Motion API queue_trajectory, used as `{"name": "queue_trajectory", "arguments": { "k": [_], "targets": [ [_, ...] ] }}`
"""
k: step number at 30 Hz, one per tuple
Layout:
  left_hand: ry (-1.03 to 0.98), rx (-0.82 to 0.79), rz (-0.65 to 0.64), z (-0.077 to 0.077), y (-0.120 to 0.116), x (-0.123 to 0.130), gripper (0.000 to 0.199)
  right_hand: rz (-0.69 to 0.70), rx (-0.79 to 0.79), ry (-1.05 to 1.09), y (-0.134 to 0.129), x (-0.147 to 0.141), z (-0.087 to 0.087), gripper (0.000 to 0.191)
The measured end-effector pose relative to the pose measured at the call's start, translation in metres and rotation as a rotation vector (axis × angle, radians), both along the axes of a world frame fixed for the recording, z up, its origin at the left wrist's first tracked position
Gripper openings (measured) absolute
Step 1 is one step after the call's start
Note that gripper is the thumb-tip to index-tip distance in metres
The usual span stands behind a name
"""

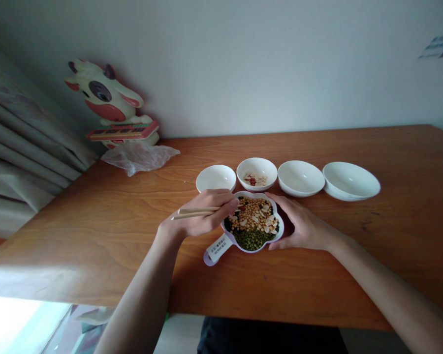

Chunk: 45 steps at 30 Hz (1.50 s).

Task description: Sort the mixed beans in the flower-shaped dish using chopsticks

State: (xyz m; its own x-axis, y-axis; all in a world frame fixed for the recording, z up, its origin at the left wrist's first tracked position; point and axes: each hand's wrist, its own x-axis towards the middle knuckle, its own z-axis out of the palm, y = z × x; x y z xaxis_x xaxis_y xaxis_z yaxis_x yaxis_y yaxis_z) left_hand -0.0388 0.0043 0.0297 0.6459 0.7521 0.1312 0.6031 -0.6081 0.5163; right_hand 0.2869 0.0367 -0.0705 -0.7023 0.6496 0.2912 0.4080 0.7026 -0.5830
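My left hand point(201, 221) is closed around a pair of wooden chopsticks point(192, 213), with their tips over the beans at the left of a scalloped dish. The handled dish point(237, 246) is white and purple, its labelled handle towards the lower left. In it lie yellow soybeans point(251, 211), green mung beans point(253, 240), black beans and pale peanut halves point(272, 225). My right hand point(306, 226) steadies the dish's right side, fingers and thumb spread around the rim. Just behind, a white bowl point(257, 165) contains peanut pieces point(256, 179), some with red skins.
Three more white bowls, the left bowl point(216, 177), the middle bowl point(301, 178) and the right bowl point(351, 182), complete the row. A cow-shaped toy keyboard point(123, 130) stands at the back left, beside a crumpled plastic bag point(142, 158). The wooden table point(96, 226) meets a wall behind.
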Motion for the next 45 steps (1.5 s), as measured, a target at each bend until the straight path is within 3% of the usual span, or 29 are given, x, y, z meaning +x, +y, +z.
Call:
{"name": "queue_trajectory", "arguments": {
  "k": [32,45],
  "targets": [
    [-0.056,-0.011,-0.014,-0.0055,-0.0001,0.0033,0.045,0.015,0.010,0.004,0.0002,-0.0008,0.0024,0.135],
    [-0.098,0.090,0.010,-0.0080,0.0000,0.0081,0.048,0.018,0.021,0.006,0.0011,-0.0008,-0.0004,0.135]
  ]
}}
